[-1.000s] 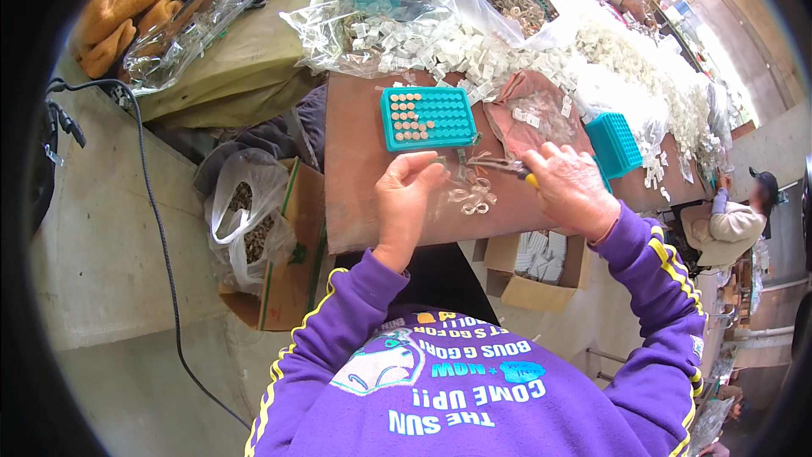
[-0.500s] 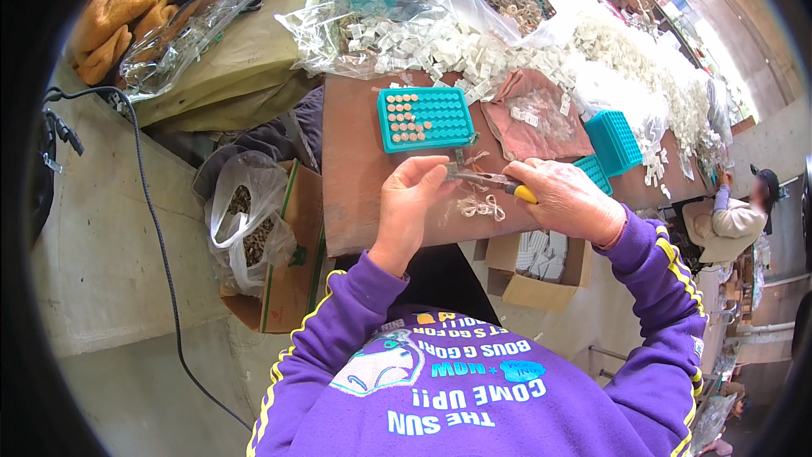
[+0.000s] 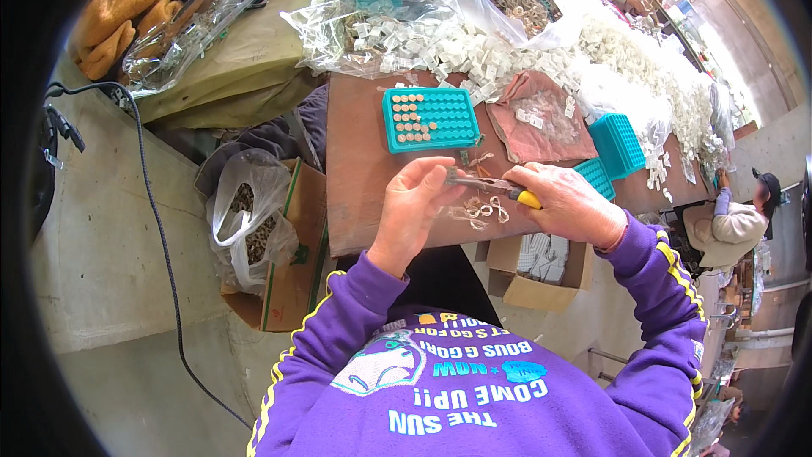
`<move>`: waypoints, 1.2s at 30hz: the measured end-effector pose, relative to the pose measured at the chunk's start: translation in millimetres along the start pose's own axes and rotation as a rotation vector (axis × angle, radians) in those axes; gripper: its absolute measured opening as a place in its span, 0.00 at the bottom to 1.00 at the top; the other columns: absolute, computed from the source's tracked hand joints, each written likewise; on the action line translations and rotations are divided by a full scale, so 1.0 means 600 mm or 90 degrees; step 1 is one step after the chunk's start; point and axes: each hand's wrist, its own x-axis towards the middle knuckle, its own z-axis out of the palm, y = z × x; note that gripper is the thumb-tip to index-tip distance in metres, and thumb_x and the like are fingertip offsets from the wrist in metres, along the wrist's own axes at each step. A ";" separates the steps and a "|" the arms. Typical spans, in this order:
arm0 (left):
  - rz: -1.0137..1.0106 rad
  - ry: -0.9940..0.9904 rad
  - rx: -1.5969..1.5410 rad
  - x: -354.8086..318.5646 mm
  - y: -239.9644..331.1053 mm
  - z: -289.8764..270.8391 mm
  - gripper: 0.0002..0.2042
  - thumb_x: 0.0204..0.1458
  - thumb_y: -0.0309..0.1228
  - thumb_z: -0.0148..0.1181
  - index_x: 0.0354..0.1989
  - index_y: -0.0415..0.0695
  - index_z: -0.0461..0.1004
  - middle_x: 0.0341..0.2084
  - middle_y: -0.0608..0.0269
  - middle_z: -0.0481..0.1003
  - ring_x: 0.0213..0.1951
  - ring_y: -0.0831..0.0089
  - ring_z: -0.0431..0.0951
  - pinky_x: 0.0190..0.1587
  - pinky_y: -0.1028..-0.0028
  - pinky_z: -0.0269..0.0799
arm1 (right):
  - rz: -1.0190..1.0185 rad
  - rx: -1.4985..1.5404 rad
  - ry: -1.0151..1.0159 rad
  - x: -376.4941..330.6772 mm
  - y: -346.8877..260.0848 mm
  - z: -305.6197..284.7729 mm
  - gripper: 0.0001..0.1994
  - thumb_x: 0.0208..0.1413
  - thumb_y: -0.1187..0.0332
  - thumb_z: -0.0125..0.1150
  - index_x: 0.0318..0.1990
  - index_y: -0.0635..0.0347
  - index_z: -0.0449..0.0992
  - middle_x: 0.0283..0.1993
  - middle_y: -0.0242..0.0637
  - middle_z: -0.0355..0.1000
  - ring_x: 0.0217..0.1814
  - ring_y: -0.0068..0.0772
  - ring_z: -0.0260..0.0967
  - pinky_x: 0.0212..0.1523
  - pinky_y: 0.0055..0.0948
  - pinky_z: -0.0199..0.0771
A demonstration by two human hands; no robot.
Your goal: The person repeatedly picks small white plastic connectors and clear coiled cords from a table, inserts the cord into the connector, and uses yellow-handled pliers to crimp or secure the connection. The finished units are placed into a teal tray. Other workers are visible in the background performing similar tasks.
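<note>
My right hand (image 3: 568,206) is closed around a pair of pliers (image 3: 497,184) with yellow on the handles. Their metal jaws reach left to my left hand (image 3: 406,213). There the thumb and fingers pinch a small greyish piece (image 3: 453,176) at the jaw tips, too small to name. Beyond the hands lies a teal tray (image 3: 455,123) with round hollows. Several small tan discs (image 3: 411,107) fill part of its left side. Loops of pale cord (image 3: 484,213) rest on the brown tabletop (image 3: 359,182), just under the pliers.
A pink cloth (image 3: 520,144) holding clear pieces lies right of the tray, beside stacked teal trays (image 3: 617,145). White parts (image 3: 474,55) are heaped along the back. Boxes stand below: one with a plastic bag (image 3: 245,228), another (image 3: 541,275) with white pieces. Two people work at right.
The pliers have tilted slightly, with their yellow handle a little nearer me. Both hands keep nearly the same place and grip. The whole view has shifted slightly.
</note>
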 end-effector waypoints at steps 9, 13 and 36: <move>-0.079 0.122 -0.057 -0.001 -0.001 -0.002 0.14 0.63 0.33 0.57 0.49 0.35 0.73 0.38 0.59 0.77 0.41 0.71 0.79 0.45 0.74 0.75 | -0.159 0.045 -0.003 0.005 -0.016 -0.003 0.17 0.47 0.75 0.62 0.47 0.59 0.72 0.39 0.42 0.72 0.43 0.49 0.72 0.42 0.42 0.72; 0.147 0.139 0.146 0.009 0.014 -0.017 0.08 0.60 0.29 0.60 0.44 0.40 0.76 0.36 0.66 0.78 0.40 0.79 0.77 0.45 0.80 0.72 | -0.116 0.012 0.036 -0.001 0.010 -0.017 0.16 0.48 0.74 0.60 0.47 0.58 0.72 0.39 0.41 0.72 0.44 0.48 0.72 0.43 0.42 0.72; -0.223 0.164 -0.512 -0.058 -0.024 0.002 0.10 0.63 0.20 0.51 0.50 0.29 0.71 0.47 0.51 0.74 0.53 0.63 0.74 0.56 0.75 0.79 | 0.158 0.286 0.216 -0.073 -0.089 0.144 0.19 0.50 0.73 0.65 0.51 0.61 0.71 0.40 0.44 0.71 0.40 0.45 0.71 0.42 0.37 0.72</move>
